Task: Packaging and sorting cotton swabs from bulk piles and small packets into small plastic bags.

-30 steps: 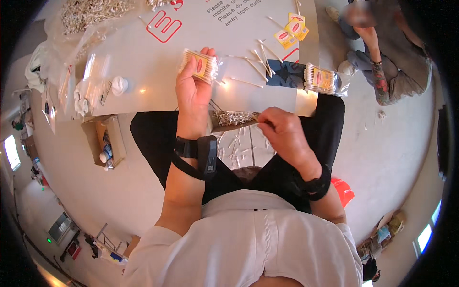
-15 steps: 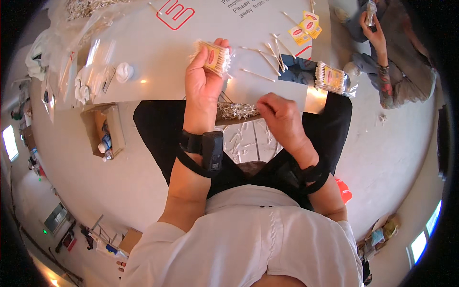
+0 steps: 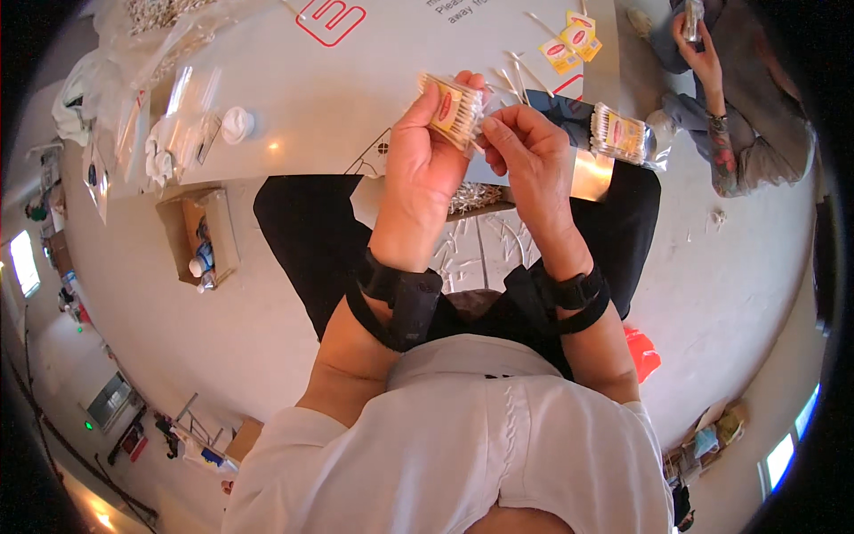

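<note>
My left hand is wrapped round a pack of cotton swabs, a clear bag with a yellow label, above the table's near edge. At the pack's right end the thumb and fingertips of my right hand are pinched together, touching it or nearly so; what they hold is too small to make out. Below my hands, a cardboard box with loose cotton swabs shows partly in front of my lap. Another bagged pack of swabs lies at the table's right edge.
Yellow cards and scattered swabs lie at the table's far right. Clear plastic bags and a white round tub are on the left. A cardboard box stands on the floor. Another person's hand holds a small pack at right.
My left hand has moved right with the pack. My right hand has risen from beside the box of loose swabs to the pack's right end.
</note>
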A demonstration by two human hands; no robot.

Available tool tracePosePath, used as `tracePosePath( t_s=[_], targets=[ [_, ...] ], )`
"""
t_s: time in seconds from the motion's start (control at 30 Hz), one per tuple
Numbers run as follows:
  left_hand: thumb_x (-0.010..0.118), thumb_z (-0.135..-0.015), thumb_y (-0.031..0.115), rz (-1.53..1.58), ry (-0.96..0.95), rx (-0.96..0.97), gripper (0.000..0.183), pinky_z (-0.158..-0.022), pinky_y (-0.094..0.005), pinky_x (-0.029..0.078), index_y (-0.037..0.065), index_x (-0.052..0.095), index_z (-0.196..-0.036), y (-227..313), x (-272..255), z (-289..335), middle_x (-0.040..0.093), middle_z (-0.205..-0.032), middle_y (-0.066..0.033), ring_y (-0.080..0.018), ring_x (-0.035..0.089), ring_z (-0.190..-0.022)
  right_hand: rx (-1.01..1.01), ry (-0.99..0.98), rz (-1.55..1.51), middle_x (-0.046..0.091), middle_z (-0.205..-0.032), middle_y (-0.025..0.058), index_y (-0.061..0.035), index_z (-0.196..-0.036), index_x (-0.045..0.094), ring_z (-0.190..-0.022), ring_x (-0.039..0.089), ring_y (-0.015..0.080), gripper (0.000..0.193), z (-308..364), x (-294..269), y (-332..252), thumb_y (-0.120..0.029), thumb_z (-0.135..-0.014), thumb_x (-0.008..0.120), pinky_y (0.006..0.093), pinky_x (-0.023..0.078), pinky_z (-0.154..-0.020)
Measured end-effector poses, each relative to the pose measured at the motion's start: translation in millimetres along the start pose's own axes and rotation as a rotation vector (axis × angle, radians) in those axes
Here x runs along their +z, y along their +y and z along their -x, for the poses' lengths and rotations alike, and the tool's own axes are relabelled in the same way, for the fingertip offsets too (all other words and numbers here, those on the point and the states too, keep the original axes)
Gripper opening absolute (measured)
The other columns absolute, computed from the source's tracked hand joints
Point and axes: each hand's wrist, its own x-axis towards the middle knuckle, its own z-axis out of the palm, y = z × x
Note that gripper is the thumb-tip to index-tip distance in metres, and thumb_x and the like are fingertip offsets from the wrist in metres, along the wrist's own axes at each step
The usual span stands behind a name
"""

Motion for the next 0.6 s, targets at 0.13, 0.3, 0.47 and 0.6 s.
tracePosePath(
  t_s=[0.13, 0.3, 0.47, 0.6],
  targets=[
    [0.053, -0.091, 0.016, 0.043, 0.080, 0.001, 0.034, -0.091, -0.0419, 0.047, -0.006, 0.043, -0.116, -4, -4, 5, 0.055, -0.114, -0.0183, -0.0314, 0.057, -0.103, -0.046, -0.020, 0.102, 0.060, -0.062, 0.0019, 0.0019, -0.074, 0.059, -0.053, 0.050, 0.0041, 0.017, 0, -1, -5, -0.012, -0.084, 0.060, 0.0196, 0.039, -0.047],
    [0.053, -0.089, 0.009, -0.147, 0.061, 0.190, 0.022, -0.082, -0.0340, 0.048, -0.004, 0.050, -0.107, 3, -15, 15, 0.060, -0.102, -0.0128, -0.0234, 0.059, -0.092, -0.078, -0.077, 0.222, 0.059, -0.059, 0.0032, 0.0028, -0.069, 0.056, -0.052, 0.050, 0.0046, 0.019, -5, 2, -19, -0.010, -0.082, 0.060, 0.0209, 0.040, -0.047],
    [0.059, -0.086, 0.015, -0.679, 0.182, 0.573, 0.027, -0.082, -0.0295, 0.044, -0.003, 0.054, -0.106, 11, -8, 40, 0.060, -0.096, -0.0083, -0.0150, 0.057, -0.093, -0.093, -0.100, 0.267, 0.059, -0.057, 0.0042, 0.0028, -0.067, 0.056, -0.051, 0.050, 0.0052, 0.018, -6, 9, -23, -0.010, -0.080, 0.060, 0.0214, 0.039, -0.047],
    [0.067, -0.081, 0.021, -1.190, -0.102, 0.600, 0.038, -0.085, -0.0285, 0.042, -0.001, 0.056, -0.110, 27, -12, 47, 0.061, -0.101, -0.0077, -0.0154, 0.056, -0.096, -0.114, -0.128, 0.318, 0.058, -0.056, 0.0036, 0.0024, -0.066, 0.057, -0.051, 0.050, 0.0053, 0.019, -15, 11, -10, -0.010, -0.080, 0.060, 0.0213, 0.038, -0.047]
  ],
)
